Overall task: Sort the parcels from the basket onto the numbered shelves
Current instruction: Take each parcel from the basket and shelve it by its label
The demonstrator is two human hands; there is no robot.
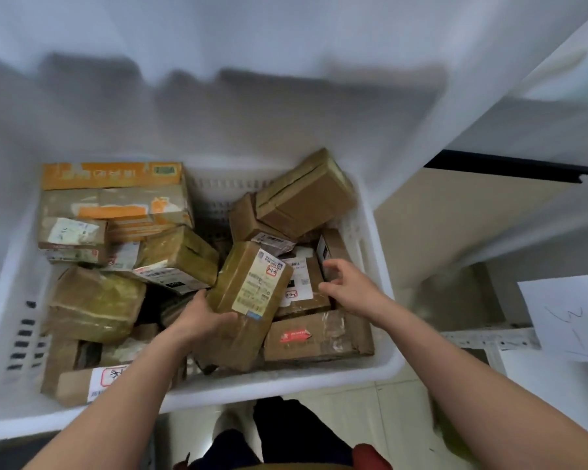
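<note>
A white plastic basket in front of me holds several brown cardboard parcels. My left hand grips the near left edge of a brown parcel with a white shipping label and a red-framed sticker; the parcel is tilted up in the middle of the basket. My right hand hovers with fingers spread over a flat labelled parcel at the right side, beside a small box standing against the basket wall. Whether the right hand touches either one is unclear.
An orange-printed box fills the basket's far left corner, and a taped box leans at the far right. A white shelf with a handwritten paper sign stands to the right. Blurred white shelving rises behind the basket. Tiled floor lies below.
</note>
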